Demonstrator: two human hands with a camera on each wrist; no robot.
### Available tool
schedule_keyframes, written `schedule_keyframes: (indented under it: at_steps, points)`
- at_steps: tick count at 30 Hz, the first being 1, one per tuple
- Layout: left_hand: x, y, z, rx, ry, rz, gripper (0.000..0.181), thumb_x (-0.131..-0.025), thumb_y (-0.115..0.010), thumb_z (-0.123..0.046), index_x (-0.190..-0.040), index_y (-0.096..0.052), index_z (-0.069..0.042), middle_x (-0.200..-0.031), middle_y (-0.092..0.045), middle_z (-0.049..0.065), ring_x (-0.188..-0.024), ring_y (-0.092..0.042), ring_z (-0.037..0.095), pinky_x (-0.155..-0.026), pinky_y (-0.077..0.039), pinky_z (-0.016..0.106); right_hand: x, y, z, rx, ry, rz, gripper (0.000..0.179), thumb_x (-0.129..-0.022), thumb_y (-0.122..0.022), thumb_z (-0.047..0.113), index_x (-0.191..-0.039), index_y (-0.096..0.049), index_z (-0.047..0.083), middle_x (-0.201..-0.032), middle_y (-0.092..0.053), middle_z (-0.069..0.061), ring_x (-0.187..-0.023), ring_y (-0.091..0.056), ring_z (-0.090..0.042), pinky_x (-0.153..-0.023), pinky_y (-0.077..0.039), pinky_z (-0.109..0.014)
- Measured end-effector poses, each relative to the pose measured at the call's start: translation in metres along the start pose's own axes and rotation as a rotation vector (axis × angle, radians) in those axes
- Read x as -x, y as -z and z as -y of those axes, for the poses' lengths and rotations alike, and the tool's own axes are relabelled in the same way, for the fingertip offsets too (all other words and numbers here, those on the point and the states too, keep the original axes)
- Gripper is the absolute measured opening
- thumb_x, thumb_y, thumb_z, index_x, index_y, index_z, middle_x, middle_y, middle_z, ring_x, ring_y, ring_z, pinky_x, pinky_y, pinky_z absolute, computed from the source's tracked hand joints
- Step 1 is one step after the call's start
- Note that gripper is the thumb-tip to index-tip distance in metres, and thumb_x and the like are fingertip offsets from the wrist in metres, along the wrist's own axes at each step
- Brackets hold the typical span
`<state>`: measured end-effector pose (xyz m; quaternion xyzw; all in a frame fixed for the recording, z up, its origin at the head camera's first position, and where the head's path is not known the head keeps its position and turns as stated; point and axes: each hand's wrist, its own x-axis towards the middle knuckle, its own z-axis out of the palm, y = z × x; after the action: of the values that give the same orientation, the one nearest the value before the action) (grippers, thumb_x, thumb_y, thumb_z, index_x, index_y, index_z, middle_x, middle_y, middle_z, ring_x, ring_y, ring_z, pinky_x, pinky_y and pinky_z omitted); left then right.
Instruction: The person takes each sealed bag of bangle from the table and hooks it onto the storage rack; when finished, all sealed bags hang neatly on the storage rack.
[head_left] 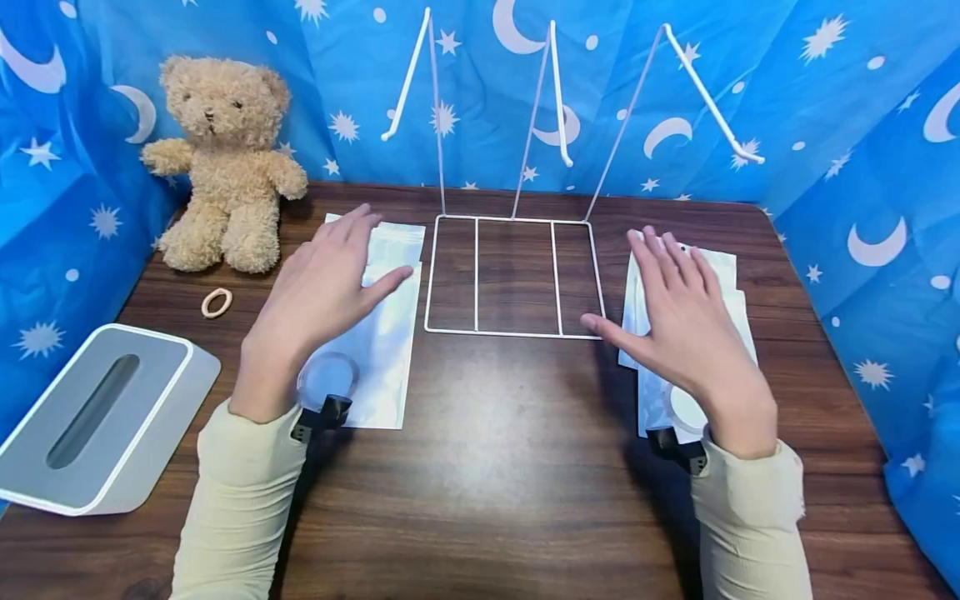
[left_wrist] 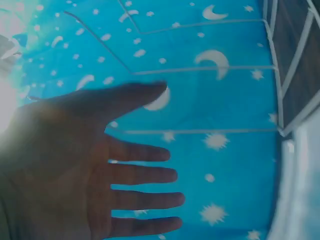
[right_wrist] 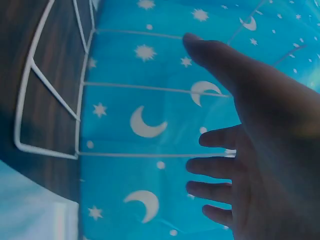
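My left hand, fingers straight and thumb spread, is held over a stack of flat pale zip pouches. A round pale disc shows on the lower part of that stack, near the wrist. On the other side, my right hand is spread the same way over a second stack of white pouches. Both palms hold nothing in the left and right wrist views. Between the hands stands a white wire display rack with a crossbarred base and three tall uprights, each ending in a slanting arm.
A tan teddy bear sits at the back left, with a small wooden ring in front of it. The grey-topped tissue box stands at the left edge. A blue star-and-moon curtain surrounds the dark wooden table.
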<state>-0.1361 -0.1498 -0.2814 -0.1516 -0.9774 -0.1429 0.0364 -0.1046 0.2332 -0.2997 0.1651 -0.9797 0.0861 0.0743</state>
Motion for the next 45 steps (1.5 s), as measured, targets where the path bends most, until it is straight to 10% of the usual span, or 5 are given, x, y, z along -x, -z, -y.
schedule_keyframes:
  at_steps: [4, 15, 28, 36, 45]
  points:
    - [0.006, -0.009, 0.020, -0.007, 0.075, 0.023, 0.060, -0.096, -0.056, -0.051, -0.127, -0.054, 0.000, -0.118, -0.059, 0.020, -0.102, -0.058, 0.040, -0.075, -0.049, 0.056, -0.004, -0.014, 0.003, -0.034, 0.029, 0.010, 0.101, -0.086, -0.061, 0.065, -0.156, -0.021, 0.006, -0.151, -0.035, -0.024, -0.141, -0.027, -0.040, -0.118, -0.005, -0.052]
    - [0.023, -0.020, 0.070, -0.017, 0.248, 0.470, 0.063, -0.087, -0.068, -0.051, -0.102, -0.051, 0.008, -0.101, -0.049, 0.027, -0.080, -0.052, 0.035, -0.065, -0.046, 0.049, -0.001, -0.072, -0.022, -0.140, -0.035, 0.180, 0.101, -0.087, -0.060, 0.064, -0.154, -0.023, -0.001, -0.153, -0.029, -0.026, -0.140, -0.025, -0.044, -0.115, -0.014, -0.056]
    - [0.023, -0.027, 0.078, -0.019, 0.290, 0.481, 0.074, -0.082, -0.077, -0.046, -0.116, -0.049, 0.013, -0.110, -0.046, 0.034, -0.087, -0.054, 0.041, -0.070, -0.047, 0.054, -0.003, -0.104, -0.032, -0.194, -0.056, 0.126, 0.103, -0.086, -0.066, 0.060, -0.152, -0.022, -0.005, -0.154, -0.026, -0.027, -0.142, -0.023, -0.041, -0.115, -0.015, -0.054]
    - [0.019, -0.027, 0.091, 0.200, 0.069, 0.364, 0.018, -0.084, -0.073, -0.007, -0.089, -0.056, -0.006, -0.089, -0.051, 0.013, -0.078, -0.048, 0.027, -0.063, -0.040, 0.038, -0.001, -0.118, -0.035, -0.224, -0.042, 0.023, 0.100, -0.084, -0.067, 0.060, -0.152, -0.027, -0.002, -0.153, -0.031, -0.025, -0.140, -0.028, -0.041, -0.115, -0.012, -0.055]
    - [0.013, -0.028, 0.099, 0.393, -0.103, 0.285, 0.020, -0.088, -0.066, 0.007, -0.090, -0.069, -0.013, -0.094, -0.065, 0.005, -0.081, -0.056, 0.022, -0.067, -0.046, 0.036, -0.002, -0.121, -0.037, -0.220, -0.041, -0.018, 0.099, -0.083, -0.069, 0.060, -0.151, -0.030, -0.001, -0.152, -0.034, -0.025, -0.139, -0.031, -0.040, -0.115, -0.013, -0.054]
